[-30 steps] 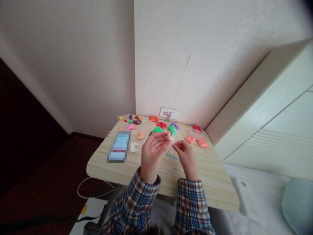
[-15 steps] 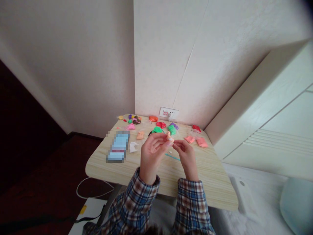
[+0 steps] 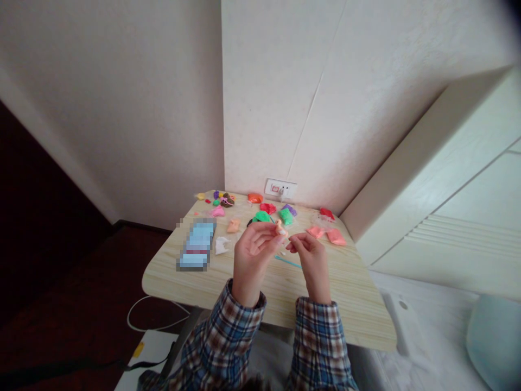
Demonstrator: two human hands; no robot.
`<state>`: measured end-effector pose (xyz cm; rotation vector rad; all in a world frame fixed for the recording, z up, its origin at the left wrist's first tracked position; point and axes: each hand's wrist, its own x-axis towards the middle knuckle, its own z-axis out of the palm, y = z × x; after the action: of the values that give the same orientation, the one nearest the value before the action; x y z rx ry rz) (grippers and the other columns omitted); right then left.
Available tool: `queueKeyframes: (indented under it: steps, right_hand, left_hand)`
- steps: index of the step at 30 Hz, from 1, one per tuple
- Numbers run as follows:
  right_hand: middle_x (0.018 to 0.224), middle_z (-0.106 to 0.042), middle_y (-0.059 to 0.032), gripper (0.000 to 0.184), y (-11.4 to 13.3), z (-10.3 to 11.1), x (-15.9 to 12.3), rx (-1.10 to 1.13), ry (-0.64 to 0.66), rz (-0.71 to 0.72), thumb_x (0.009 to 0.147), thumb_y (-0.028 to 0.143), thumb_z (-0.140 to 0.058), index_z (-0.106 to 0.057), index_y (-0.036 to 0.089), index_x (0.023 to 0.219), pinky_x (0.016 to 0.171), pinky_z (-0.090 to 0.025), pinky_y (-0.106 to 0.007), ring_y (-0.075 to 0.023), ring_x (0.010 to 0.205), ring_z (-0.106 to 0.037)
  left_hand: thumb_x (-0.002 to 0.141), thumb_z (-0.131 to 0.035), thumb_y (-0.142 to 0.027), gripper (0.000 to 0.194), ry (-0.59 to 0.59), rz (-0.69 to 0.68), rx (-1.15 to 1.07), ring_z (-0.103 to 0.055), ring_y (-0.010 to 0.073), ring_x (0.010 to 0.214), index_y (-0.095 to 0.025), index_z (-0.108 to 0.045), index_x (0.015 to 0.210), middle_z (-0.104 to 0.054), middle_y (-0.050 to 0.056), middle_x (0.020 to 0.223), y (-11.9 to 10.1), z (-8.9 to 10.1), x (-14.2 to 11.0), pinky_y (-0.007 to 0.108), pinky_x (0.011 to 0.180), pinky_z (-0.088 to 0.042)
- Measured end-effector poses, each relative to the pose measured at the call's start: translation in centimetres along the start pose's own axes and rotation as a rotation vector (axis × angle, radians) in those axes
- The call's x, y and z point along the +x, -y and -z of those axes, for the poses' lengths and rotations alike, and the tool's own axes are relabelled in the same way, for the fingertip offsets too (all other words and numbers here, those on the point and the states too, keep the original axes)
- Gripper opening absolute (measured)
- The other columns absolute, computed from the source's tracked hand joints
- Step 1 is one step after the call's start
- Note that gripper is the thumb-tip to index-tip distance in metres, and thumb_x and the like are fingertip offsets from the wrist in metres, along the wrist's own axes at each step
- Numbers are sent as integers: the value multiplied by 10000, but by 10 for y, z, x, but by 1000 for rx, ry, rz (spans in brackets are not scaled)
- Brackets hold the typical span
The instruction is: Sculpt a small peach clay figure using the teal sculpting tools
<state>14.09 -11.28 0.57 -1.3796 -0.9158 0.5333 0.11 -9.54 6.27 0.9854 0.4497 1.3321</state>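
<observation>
My left hand (image 3: 254, 258) pinches a small peach-coloured clay figure (image 3: 280, 228), shaped like a duck with a round head and a whitish patch on its side. Just to the right, my right hand (image 3: 311, 260) is closed with thumb and fingertips together, a little apart from the figure. Whatever its fingertips hold, if anything, is too small to make out. Beneath the hands a thin blue stick (image 3: 288, 262) lies on the table (image 3: 345, 304), with a tiny white bit (image 3: 283, 253) beside it. Behind the left fingers sits a green clay lump (image 3: 261, 216), partly covered.
A phone (image 3: 197, 244) and a white crumpled piece (image 3: 222, 245) lie to the left. Along the back are an orange packet (image 3: 255, 198), a green packet (image 3: 286, 216) and several small coloured clay pieces. Salmon packets (image 3: 336, 237) lie at right, below a wall socket (image 3: 280, 189).
My right hand has drawn slightly right, away from the clay figure, leaving a gap. The figure has tipped a little to the left in my left hand.
</observation>
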Motion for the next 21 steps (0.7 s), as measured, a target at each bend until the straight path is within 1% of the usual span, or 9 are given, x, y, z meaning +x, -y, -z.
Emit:
queueKeyframes:
  steps: [2,5,7,10,13,16,21]
  right_hand:
    - [632,-646,-5,172,6,0,-1,17,4,10,694,326,-699,-631,169,689,630,-476,-286,-138,616,-590]
    - [757,-687,-25,182,21,-3,-5,65,53,21,668,317,-726,-652,180,761,693,-495,-304,-163,731,-631]
    - [752,-691,-19,186,34,-6,-10,99,86,25,690,324,-712,-653,193,808,665,-501,-302,-166,720,-637]
    - [688,-667,4,135,53,-8,-17,138,106,51,710,318,-700,-637,203,740,643,-490,-283,-147,671,-611]
    - [691,-645,13,95,68,-7,-24,168,92,127,740,287,-687,-635,210,720,648,-471,-271,-137,678,-580]
    - [696,-619,23,59,77,-3,-28,143,65,218,755,239,-680,-637,217,721,645,-445,-262,-131,686,-554]
    - [740,-605,16,48,86,3,-32,39,50,329,783,199,-662,-644,219,744,673,-425,-269,-132,731,-534]
  left_hand:
    - [685,-769,-252,200,1,3,-3,-639,126,745,-159,-653,817,-683,13,782,0,-1,0,247,715,-519]
    - [681,-771,-262,211,-4,17,-4,-637,131,740,-155,-647,814,-681,17,779,0,-2,-1,256,715,-519]
    - [681,-769,-275,220,-2,28,0,-633,134,727,-153,-644,813,-677,22,777,0,-3,-1,260,704,-517]
    - [684,-765,-292,228,19,46,4,-625,137,742,-153,-643,818,-666,25,780,0,-3,-2,246,687,-504]
    - [692,-759,-304,231,62,75,-6,-613,141,779,-155,-647,829,-657,29,789,-3,-3,-2,230,681,-482]
    - [696,-755,-307,233,93,101,-32,-597,141,787,-158,-649,839,-649,32,789,-7,-4,-4,218,653,-462]
    - [728,-733,-314,200,191,97,-82,-552,101,660,-176,-639,839,-637,7,770,-12,-6,-6,197,554,-405]
